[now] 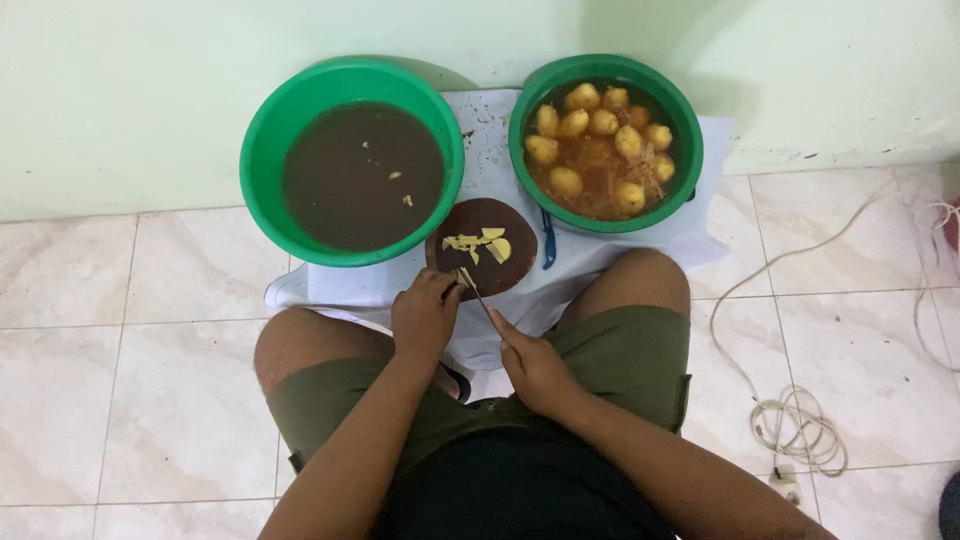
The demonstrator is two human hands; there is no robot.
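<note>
The person sits on the tiled floor [120, 300] with a round dark board [505, 278] just ahead of the knees, on a white sheet [690, 240]. The left hand [425, 315] is curled, its fingertips pinching a small pale piece [466, 277] against the board's near edge. The right hand [535, 362] is closed round the handle of a knife [479, 297], forefinger laid along it.

The knife's long axis runs on a diagonal: handle down and right in the hand, tip up and left, meeting the piece beside the left fingertips. The piece itself is too small to tell its axis.

To cut well here, the left fingertips look best tucked back from the blade, and the strokes short, since the piece sits close to the rim and could slip off.

Yellow slices [480, 245] lie heaped further up the board. Behind stand two green basins: the left basin [262, 150] holds dark water with a few scraps, the right basin [690, 140] peeled yellow potatoes [600, 125] in orange water. A blue tool [548, 240] lies beside the board, and a white cable [800, 430] coils at right.
</note>
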